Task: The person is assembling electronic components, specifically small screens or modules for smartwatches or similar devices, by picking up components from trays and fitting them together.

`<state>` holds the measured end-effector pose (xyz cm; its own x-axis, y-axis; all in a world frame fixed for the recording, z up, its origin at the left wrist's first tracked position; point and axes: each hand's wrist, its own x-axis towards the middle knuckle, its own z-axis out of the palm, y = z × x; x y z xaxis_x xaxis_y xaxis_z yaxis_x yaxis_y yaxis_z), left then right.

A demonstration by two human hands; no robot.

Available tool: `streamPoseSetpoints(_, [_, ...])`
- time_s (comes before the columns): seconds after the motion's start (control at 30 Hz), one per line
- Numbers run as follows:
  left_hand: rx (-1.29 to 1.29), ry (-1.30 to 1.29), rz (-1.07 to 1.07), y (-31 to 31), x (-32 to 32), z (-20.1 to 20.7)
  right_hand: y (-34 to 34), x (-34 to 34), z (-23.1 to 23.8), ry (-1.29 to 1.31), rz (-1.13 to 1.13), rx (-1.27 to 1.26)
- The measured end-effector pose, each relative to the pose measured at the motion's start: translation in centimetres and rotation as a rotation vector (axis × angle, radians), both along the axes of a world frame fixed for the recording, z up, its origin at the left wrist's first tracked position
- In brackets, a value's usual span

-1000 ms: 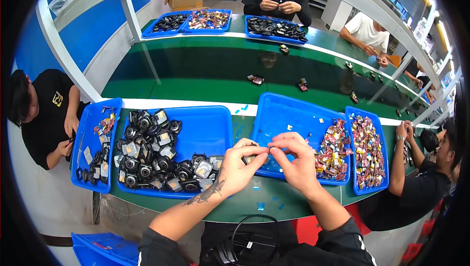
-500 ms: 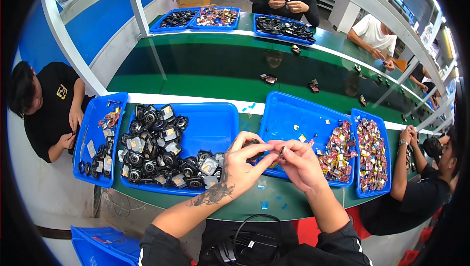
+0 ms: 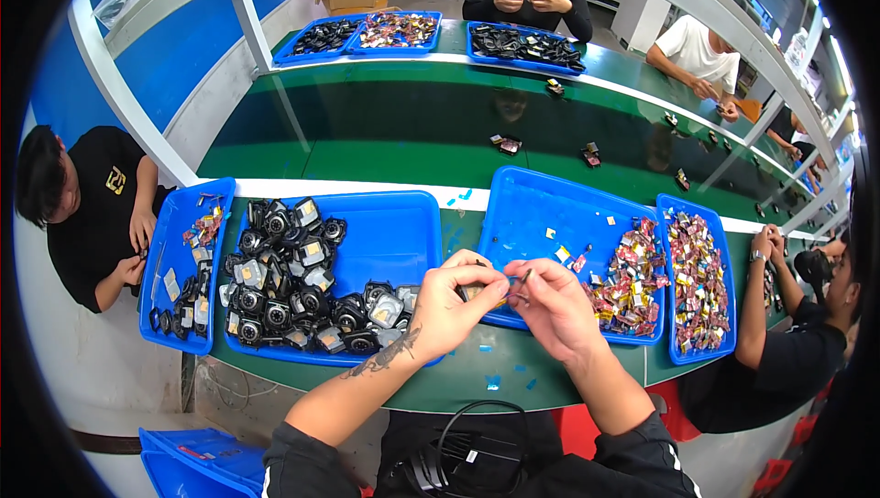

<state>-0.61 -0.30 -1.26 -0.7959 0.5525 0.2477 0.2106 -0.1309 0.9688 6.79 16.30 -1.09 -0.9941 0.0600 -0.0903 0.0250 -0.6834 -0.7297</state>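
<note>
In front of me, over the near edge of the bench, my left hand (image 3: 454,301) is closed round a black watch case (image 3: 471,292), mostly hidden by the fingers; a gold-yellow patch shows on it. Close beside it, my right hand (image 3: 555,305) pinches with thumb and forefinger at a small dark bit too small to name. The fingertips of both hands almost meet. Left of my hands a blue tray (image 3: 394,232) holds many black watch cases (image 3: 275,278). Behind and right of them, another blue tray (image 3: 532,204) holds a heap of small red, yellow and silver parts (image 3: 628,292).
A narrow blue tray (image 3: 701,207) of similar small parts stands at right, another (image 3: 170,250) at far left. Beyond runs a green conveyor belt (image 3: 385,122) with scattered parts. Blue film scraps (image 3: 493,382) lie near me. A person (image 3: 101,204) works at left, others across and right.
My right fingertips have drawn slightly apart from the left hand and lowered a little. My left hand has turned, so the watch case's yellow patch now shows.
</note>
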Motion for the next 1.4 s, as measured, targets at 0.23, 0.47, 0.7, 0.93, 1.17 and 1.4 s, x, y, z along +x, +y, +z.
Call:
streamPoseSetpoints(0.23, [-0.347,0.447,0.297,0.8,0.4,0.6,2.1,0.5,1.1,0.157,-0.176,0.524])
streamPoseSetpoints(0.47, [-0.240,0.200,0.055,0.5,0.3,-0.3,2.2,0.7,1.5,0.069,0.082,0.305])
streamPoseSetpoints(0.7, [0.303,-0.397,0.101,1.4,0.3,-0.5,-0.6,0.6,0.8,0.070,0.045,0.526])
streamPoseSetpoints(0.93, [-0.035,-0.170,0.101,0.4,0.4,-0.1,-0.7,0.3,1.7,0.126,-0.247,0.958])
streamPoseSetpoints(1.17, [-0.028,-0.446,-0.315,-1.6,-1.5,1.1,0.7,0.6,3.9,0.320,-0.102,1.322])
streamPoseSetpoints(1.4, [0.115,-0.501,-0.006,-0.5,-1.1,-0.3,0.0,1.4,4.2,0.192,-0.141,0.951])
